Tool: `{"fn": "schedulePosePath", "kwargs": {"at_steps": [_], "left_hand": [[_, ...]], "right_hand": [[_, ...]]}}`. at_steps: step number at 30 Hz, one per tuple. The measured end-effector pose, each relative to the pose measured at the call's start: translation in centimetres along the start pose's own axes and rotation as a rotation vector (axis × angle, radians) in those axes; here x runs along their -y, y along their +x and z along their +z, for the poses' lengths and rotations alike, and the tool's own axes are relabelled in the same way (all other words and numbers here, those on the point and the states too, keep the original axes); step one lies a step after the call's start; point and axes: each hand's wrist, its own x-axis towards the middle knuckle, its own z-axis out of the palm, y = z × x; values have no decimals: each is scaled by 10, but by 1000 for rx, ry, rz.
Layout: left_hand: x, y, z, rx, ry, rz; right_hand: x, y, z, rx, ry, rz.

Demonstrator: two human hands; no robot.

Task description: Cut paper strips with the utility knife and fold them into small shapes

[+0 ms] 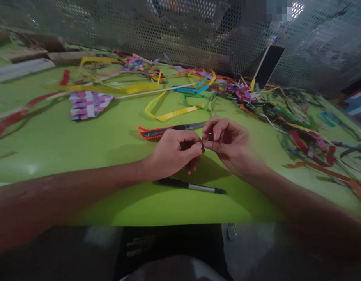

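My left hand and my right hand meet at their fingertips above the green table. Each has thumb and index finger pinched together, and whatever lies between them is too small to make out. Just behind my left hand lies a utility knife with a red-orange handle, its blade pointing toward my right hand. A black and silver pen rests on the table in front of my hands.
Behind the knife lies a yellow strip. A purple and white woven piece on a stick is at the left. Colourful strips pile up along a perforated metal panel. A dark phone-like slab stands upright at the back right.
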Motion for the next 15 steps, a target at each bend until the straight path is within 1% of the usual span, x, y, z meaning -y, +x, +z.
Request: {"fn": "schedulePosePath", "kwargs": {"at_steps": [4, 10, 15], "left_hand": [[0, 1, -2, 17, -16, 18], [1, 1, -1, 47, -55, 91], [1, 0, -2, 60, -63, 95]], "right_hand": [[3, -2, 2, 11, 18, -10], [9, 0, 1, 13, 25, -32], [10, 2, -1, 40, 38, -33]]}}
